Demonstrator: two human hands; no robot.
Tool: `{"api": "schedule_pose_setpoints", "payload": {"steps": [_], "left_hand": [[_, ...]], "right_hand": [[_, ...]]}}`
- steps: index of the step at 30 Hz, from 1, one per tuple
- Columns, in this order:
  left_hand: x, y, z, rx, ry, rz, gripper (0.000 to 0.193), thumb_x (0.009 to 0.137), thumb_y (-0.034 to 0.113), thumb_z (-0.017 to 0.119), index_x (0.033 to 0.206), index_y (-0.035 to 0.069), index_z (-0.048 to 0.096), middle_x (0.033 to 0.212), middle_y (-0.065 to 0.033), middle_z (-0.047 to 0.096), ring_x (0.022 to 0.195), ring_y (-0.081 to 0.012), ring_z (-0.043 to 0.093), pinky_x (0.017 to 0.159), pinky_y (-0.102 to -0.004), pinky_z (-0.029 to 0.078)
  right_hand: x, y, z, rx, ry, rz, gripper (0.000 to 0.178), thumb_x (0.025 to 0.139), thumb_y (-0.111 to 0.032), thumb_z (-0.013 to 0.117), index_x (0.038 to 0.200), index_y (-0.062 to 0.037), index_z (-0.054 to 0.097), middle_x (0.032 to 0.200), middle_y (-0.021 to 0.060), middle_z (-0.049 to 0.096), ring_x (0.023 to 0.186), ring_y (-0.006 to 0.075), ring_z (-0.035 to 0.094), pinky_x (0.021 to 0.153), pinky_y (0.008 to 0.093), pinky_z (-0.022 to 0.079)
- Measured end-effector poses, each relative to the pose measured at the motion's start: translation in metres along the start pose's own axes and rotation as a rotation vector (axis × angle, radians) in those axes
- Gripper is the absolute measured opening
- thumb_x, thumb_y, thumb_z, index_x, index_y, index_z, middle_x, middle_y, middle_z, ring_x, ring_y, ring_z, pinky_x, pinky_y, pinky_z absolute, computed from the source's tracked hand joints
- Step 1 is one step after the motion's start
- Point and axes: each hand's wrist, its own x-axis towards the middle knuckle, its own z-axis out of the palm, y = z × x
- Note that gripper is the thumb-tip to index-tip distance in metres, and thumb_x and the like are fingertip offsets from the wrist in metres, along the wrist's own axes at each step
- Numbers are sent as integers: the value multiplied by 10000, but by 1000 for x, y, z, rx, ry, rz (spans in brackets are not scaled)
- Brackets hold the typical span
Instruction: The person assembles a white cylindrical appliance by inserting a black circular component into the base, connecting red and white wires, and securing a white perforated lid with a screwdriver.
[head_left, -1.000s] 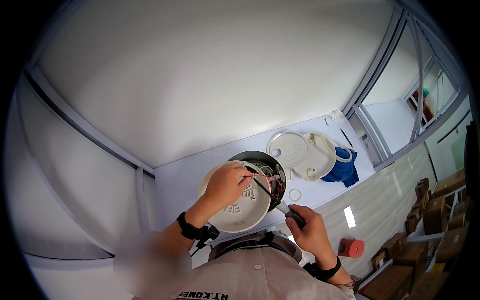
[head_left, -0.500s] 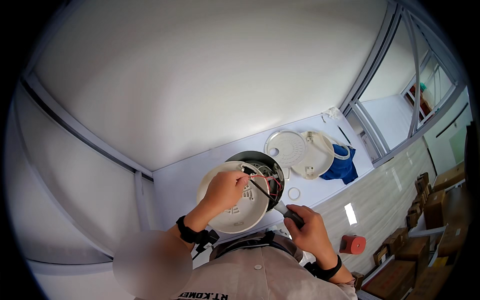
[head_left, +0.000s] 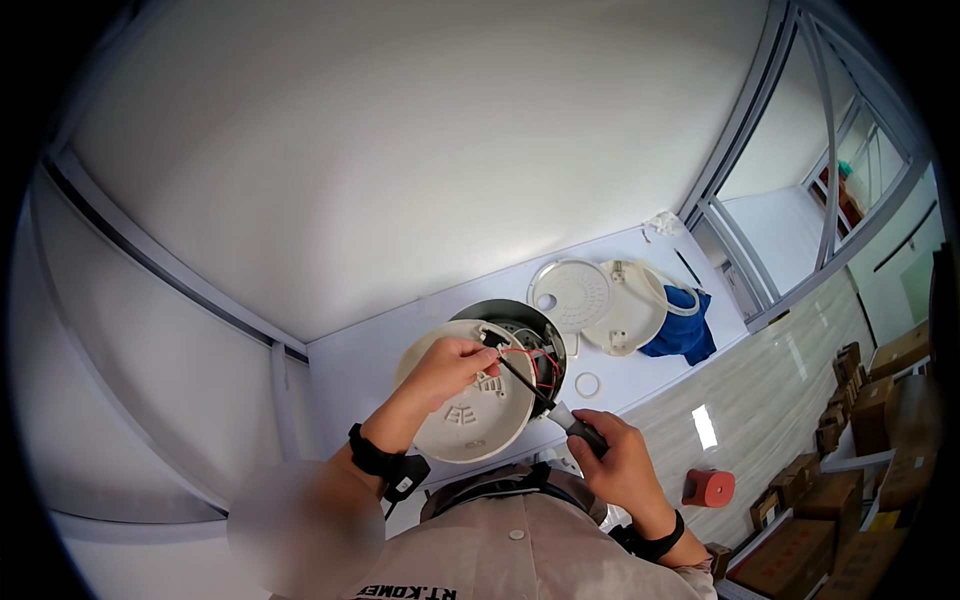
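My right hand [head_left: 628,462] is closed round the grey and black handle of a screwdriver [head_left: 570,421]. Its dark shaft slants up and left, with the tip by the fingertips of my left hand [head_left: 446,372]. Those fingers are pinched together over a round white plastic cover [head_left: 488,430] with vent slots; what they grip is hidden. Just beyond them, a small black part [head_left: 494,338] sits near the cover's upper edge. Thin red wires [head_left: 546,353] run from there into a dark round housing [head_left: 490,308], on which the cover leans, partly overlapping it.
To the right on the white table [head_left: 380,336] lie a perforated round disc [head_left: 580,290], a cream round shell [head_left: 632,318], a small ring [head_left: 587,385] and a blue cloth [head_left: 684,338]. A red stool [head_left: 709,488] and cardboard boxes [head_left: 832,502] are on the floor side.
My left hand has drawn slightly back and its fingers are lower, baring more of the black part and the vent slots. The cover has shifted a little; the screwdriver stays nearly still.
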Motion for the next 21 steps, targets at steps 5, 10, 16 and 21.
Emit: {"api": "schedule_pose_setpoints", "payload": {"steps": [5,10,16,21], "left_hand": [[-1,-2,-4,-190,-66,-81,266,1059,268,701,1140,19,745,968,-38,746,620,-26,396,527,-213,320],[-2,-6,0,-310,-61,-90,267,1051,252,719,1150,6,746,973,-49,753,597,-17,404,504,-203,315],[0,-12,10,-396,-30,-82,284,1040,259,740,1178,11,757,971,-43,757,592,-14,429,498,-197,328],[0,-12,15,-574,-2,-131,325,1051,288,727,1196,-2,764,975,-38,752,579,-31,441,500,-199,338]], "right_hand": [[-2,1,-1,-7,8,-16,333,915,-133,753,1213,12,716,997,225,725,876,437,721,777,451,579],[-3,2,1,-148,109,-105,353,856,-99,791,1203,-54,742,1005,155,702,831,383,719,730,443,579],[-2,4,3,-260,197,-184,391,808,-31,828,1189,-40,741,997,147,691,793,362,714,694,399,581],[-2,9,4,-109,80,-99,358,887,-89,798,1226,-18,710,986,141,703,782,293,737,671,384,572]]}}
